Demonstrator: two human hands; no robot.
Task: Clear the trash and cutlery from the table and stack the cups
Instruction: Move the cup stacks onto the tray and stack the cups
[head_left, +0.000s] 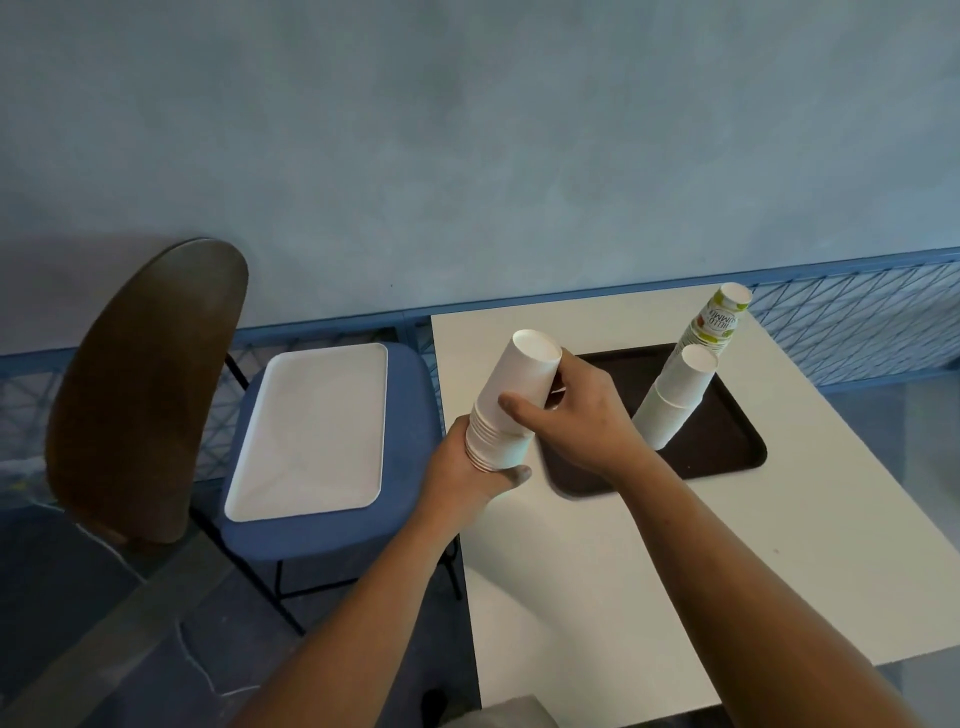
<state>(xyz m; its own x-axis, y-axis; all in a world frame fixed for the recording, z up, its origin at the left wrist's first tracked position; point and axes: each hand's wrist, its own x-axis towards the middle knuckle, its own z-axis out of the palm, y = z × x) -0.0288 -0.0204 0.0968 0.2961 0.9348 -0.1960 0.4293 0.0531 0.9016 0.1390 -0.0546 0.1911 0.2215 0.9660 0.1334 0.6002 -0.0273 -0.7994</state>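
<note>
A stack of white paper cups (511, 395), upside down, is held above the left edge of the white table (675, 545). My left hand (462, 470) grips the stack's lower rims. My right hand (576, 415) is closed around the stack's upper part from the right. A dark tray (727, 447) lies on the table behind my hands. On it stands a second upside-down stack of white cups (675, 400), and behind that a stack of printed green-and-white cups (719, 319).
A blue-cushioned chair (410, 415) with a dark wooden backrest (145, 389) stands left of the table, and a white tray (311, 431) lies on its seat. A blue wall and a blue mesh railing (857, 322) run behind the table.
</note>
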